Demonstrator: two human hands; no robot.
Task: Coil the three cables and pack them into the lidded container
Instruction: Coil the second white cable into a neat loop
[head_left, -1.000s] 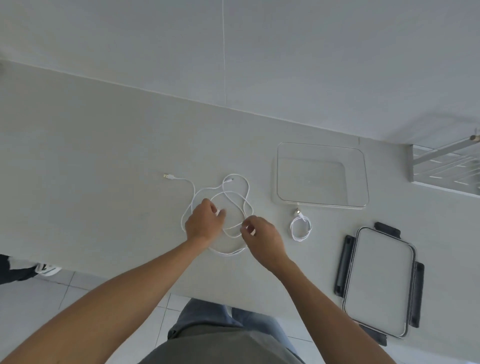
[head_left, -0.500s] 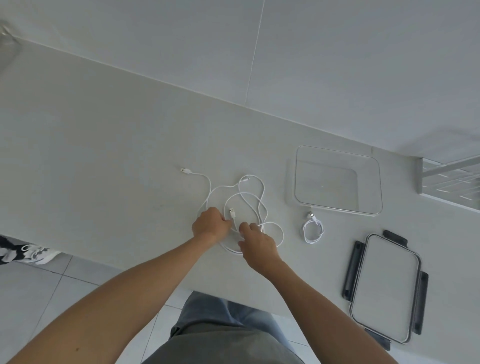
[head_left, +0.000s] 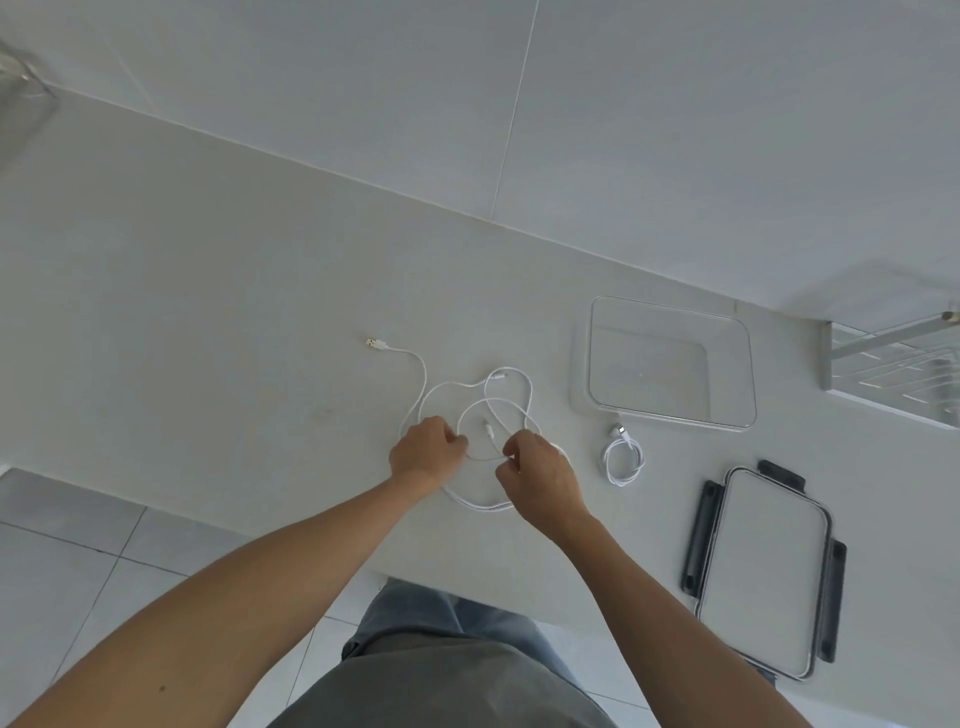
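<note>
A: What lies on the pale grey surface (head_left: 208, 312)?
B: A loose white USB cable (head_left: 423, 382), sprawled in loops. The left hand (head_left: 423, 452) pinches one strand; the right hand (head_left: 540, 480) pinches another beside it.
A: And further right?
B: A small coiled white cable (head_left: 623, 457), near the clear rectangular plastic container (head_left: 748, 364). The grey-clipped lid (head_left: 766, 571) lies apart, nearer the person.
</note>
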